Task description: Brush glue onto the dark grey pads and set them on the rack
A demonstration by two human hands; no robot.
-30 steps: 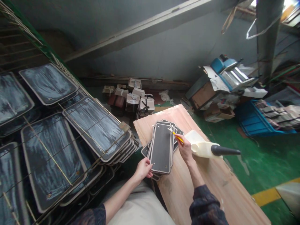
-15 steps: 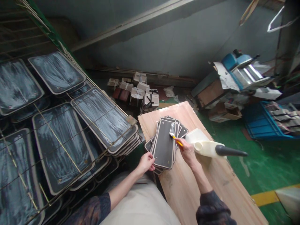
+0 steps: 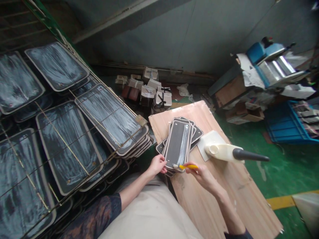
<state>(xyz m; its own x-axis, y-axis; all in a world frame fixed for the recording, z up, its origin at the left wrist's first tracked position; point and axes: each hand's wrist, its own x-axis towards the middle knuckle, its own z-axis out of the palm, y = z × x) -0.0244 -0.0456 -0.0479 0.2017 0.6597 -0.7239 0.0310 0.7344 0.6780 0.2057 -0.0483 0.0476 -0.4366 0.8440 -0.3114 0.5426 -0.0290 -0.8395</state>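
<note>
A stack of dark rectangular panels with rounded, pale edges lies fanned out on a wooden board (image 3: 194, 189). White streaks run down the right side of the top panel (image 3: 175, 142). My right hand (image 3: 203, 176) grips a yellow-handled brush (image 3: 188, 166), its whitish bristles on the panel's lower right end. At the lower left edge of the stack, my left hand (image 3: 158, 164) pinches the top panel's rim between thumb and fingers. A cream bottle (image 3: 221, 152) with a long dark nozzle lies to the right of the stack, over a pale sheet (image 3: 203, 147).
To the left, a wire rack (image 3: 112, 153) holds several dark panels smeared with white. Bundled pale pieces (image 3: 156, 91) sit on the floor beyond the board. A blue roller machine (image 3: 274, 64) stands at the far right, above a blue crate (image 3: 286, 127).
My right hand has drawn the brush from the panel's upper end down to its lower right end, leaving long white streaks. My left hand stays at the edge. The view has shifted slightly.
</note>
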